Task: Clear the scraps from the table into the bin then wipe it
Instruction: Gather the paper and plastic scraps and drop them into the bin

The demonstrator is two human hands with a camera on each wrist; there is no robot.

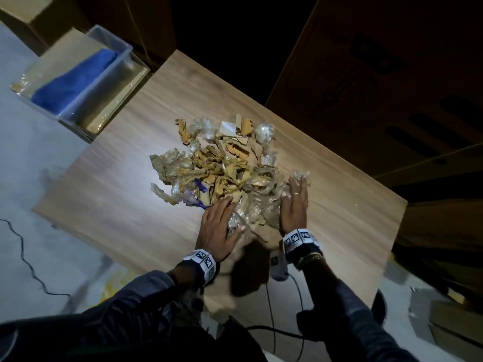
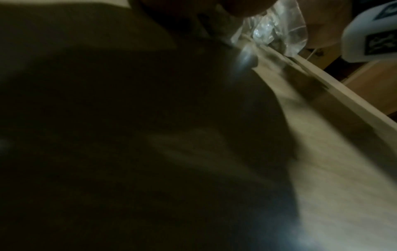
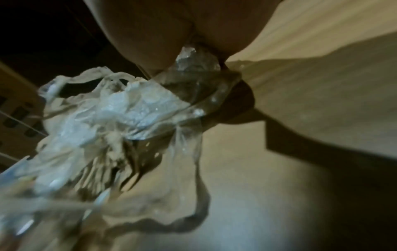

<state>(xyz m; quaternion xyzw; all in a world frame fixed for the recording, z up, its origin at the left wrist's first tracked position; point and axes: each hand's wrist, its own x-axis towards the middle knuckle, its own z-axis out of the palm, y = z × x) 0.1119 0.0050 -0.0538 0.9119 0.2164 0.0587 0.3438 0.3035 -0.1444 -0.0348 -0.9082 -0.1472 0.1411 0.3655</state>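
Head view: scraps [image 1: 222, 165] sit in one loose pile mid-table, brown paper and cardboard bits mixed with crumpled clear plastic, a couple of purple slivers on the near-left side; wooden table [image 1: 125, 205] is lit from the person's side, dark beyond; left hand [image 1: 218, 227] lies palm down with fingers straight and spread at the pile's near-left edge, fingertips touching the paper, nothing gripped; right hand [image 1: 294, 207] stands flat along the pile's near-right edge, fingers extended, ring visible, fingertips against a wad of clear plastic [image 1: 302, 176]; more crumpled film lies between the two hands; both wrists carry marker-tagged bands; clear plastic bin [image 1: 78, 82] sits off the table's far-left corner, a blue cloth [image 1: 70, 84] lying inside along its left part, well apart from the pile; dark cardboard boxes [image 1: 379, 87] stand behind the table; left wrist view mostly dark and blurred, only the table edge and a bit of clear film [image 2: 277, 28] show; right wrist view shows crumpled clear film [image 3: 111, 122] against the palm on the tabletop, blurred
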